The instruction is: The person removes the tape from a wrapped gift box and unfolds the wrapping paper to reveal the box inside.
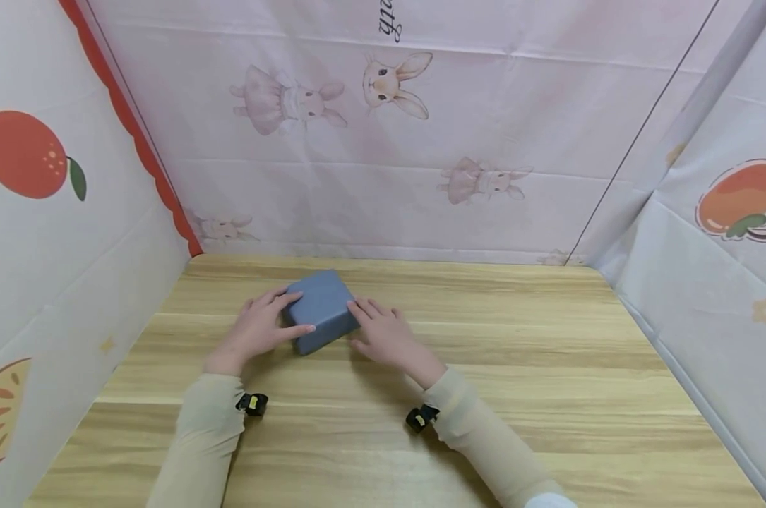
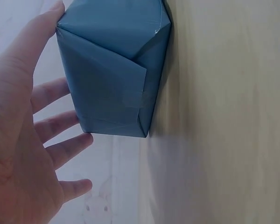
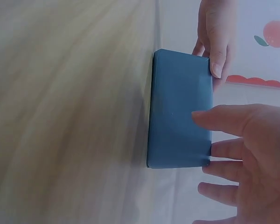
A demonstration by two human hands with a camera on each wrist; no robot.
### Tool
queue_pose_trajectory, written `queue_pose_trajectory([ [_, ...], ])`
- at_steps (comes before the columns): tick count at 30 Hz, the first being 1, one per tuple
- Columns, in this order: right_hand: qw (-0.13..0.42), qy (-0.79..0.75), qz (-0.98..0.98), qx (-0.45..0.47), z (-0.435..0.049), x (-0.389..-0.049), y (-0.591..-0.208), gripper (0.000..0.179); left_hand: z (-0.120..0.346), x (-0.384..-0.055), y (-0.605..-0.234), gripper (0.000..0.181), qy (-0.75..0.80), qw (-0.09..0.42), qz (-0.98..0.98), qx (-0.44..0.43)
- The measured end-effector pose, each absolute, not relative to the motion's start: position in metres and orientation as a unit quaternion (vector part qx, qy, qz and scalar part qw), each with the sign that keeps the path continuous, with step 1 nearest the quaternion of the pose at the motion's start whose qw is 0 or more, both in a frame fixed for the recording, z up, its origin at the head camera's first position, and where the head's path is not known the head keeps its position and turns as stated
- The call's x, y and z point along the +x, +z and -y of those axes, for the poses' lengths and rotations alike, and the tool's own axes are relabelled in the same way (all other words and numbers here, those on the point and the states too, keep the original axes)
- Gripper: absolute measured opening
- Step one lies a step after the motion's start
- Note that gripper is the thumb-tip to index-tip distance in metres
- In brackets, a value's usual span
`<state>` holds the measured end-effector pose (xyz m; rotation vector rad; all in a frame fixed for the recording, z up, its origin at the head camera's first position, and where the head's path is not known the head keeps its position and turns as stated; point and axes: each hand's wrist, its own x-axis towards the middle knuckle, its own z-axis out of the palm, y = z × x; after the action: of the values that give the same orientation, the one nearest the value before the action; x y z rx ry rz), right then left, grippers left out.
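Note:
A blue wrapped box sits toward the back of the wooden table, turned at an angle. My left hand is at its left end, thumb on the near upper edge and a finger over the far left corner. In the left wrist view, folded wrapping shows on that end of the box, with the fingers of the left hand spread beside it. On the other side, my right hand touches the right corner with extended fingertips. The right wrist view has the right thumb against the box's long side.
The wooden table meets a pink rabbit-print cloth at its back edge. Fruit-print cloths hang at the left and right. Small black cameras are worn at the left wrist and right wrist.

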<state>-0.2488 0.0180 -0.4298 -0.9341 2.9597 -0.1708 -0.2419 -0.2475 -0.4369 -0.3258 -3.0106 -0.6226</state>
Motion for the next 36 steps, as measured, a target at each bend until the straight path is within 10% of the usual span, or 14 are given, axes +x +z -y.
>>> queue_pose_trajectory([
  [36, -0.027, -0.079, -0.961, -0.263, -0.113, -0.218, -0.423, 0.066, 0.148, -0.256, -0.442, 0.085, -0.207, 0.040, 0.961, -0.177],
])
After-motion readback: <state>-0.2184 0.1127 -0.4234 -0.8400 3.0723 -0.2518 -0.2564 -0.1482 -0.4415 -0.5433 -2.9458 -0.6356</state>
